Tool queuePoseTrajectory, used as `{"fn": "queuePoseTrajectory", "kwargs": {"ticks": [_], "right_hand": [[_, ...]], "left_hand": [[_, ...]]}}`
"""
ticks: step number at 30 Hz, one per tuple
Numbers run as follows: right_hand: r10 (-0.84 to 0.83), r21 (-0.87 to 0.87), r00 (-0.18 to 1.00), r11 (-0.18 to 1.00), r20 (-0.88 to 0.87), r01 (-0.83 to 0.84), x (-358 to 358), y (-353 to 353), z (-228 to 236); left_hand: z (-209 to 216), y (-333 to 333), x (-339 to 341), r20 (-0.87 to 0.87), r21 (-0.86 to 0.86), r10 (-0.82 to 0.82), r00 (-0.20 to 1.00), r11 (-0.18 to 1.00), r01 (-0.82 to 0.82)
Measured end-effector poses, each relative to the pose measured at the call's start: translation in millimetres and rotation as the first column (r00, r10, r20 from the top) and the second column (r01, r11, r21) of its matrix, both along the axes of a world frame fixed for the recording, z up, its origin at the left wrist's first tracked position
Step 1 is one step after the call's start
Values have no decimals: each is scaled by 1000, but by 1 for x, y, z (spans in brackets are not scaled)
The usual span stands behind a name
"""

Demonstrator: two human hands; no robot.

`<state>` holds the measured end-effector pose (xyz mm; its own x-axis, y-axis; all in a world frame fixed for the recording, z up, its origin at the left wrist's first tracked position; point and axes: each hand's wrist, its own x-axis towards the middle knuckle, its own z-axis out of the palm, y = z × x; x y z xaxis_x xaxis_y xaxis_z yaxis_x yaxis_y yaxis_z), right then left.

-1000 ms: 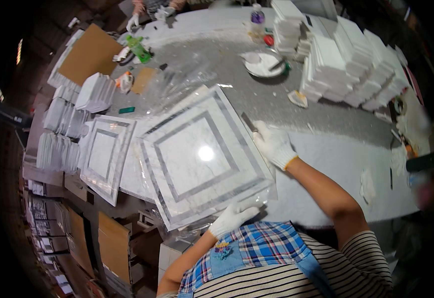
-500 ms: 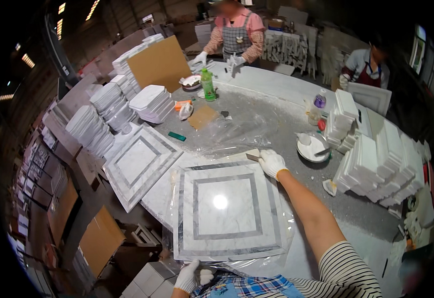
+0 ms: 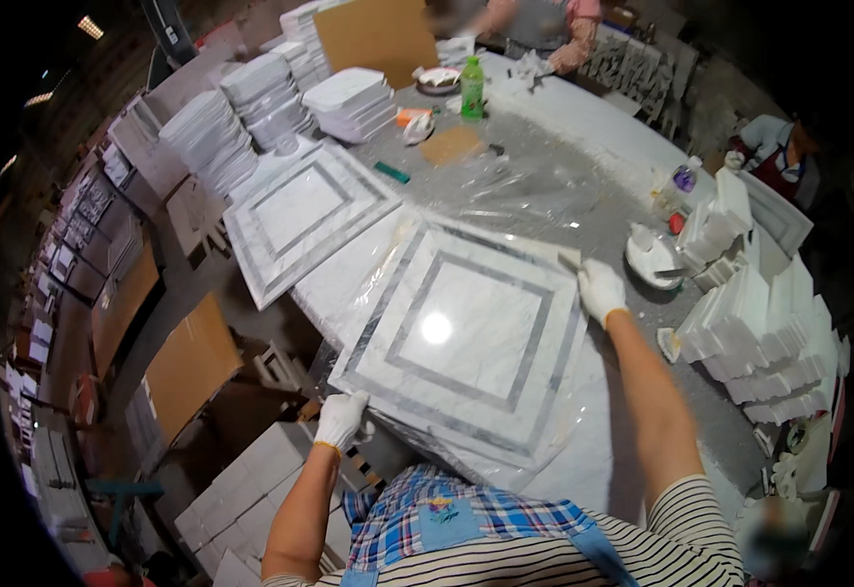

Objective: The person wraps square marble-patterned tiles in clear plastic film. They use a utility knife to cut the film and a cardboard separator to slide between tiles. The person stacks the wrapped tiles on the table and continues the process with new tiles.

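A square marble panel (image 3: 466,333), white with grey inlaid bands, lies on clear plastic film at the table's near side. My left hand (image 3: 341,421), in a white knit glove, is closed on the panel's near left corner, with some fingers hidden below the edge. In a like glove, my right hand (image 3: 603,291) is at the far right corner, closed round a small flat scraper (image 3: 571,260) whose handle is hidden. A second such panel (image 3: 310,210) lies just to the left, overhanging the table edge.
Stacks of white slabs (image 3: 207,142) stand far left, and more slabs (image 3: 760,323) lean at right. A bowl of white paste (image 3: 650,256), a green bottle (image 3: 471,88) and crumpled film (image 3: 525,186) are on the table (image 3: 417,181). Two people work across it.
The near panel has turned clockwise, with my left hand now on its corner instead of below its near edge. My right hand keeps the scraper by the far right corner. The whole view has tilted.
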<state>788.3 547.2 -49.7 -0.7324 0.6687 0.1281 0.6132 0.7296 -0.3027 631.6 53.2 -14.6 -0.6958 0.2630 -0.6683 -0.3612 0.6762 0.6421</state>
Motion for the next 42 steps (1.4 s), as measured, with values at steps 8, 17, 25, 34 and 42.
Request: {"fn": "queuePoseTrajectory", "kwargs": {"ticks": [8, 17, 25, 34, 42], "right_hand": [[-84, 44, 996, 995, -41, 86, 51, -32, -11], [-120, 138, 988, 981, -100, 133, 94, -73, -27], [-111, 84, 992, 990, -66, 116, 113, -99, -18], [-9, 112, 981, 993, -193, 31, 117, -162, -2], [146, -475, 952, 840, -270, -263, 109, -280, 24]], "left_hand": [[-21, 7, -45, -173, 77, 55, 983, 996, -42], [-50, 35, -91, -277, 245, 294, 915, 942, -229], [-48, -8, -1, 50, 511, 381, 923, 785, -352], [-38, -29, 143, 387, 310, 11, 922, 940, -142], [-29, -23, 150, 406, 196, -237, 883, 966, 169]]}}
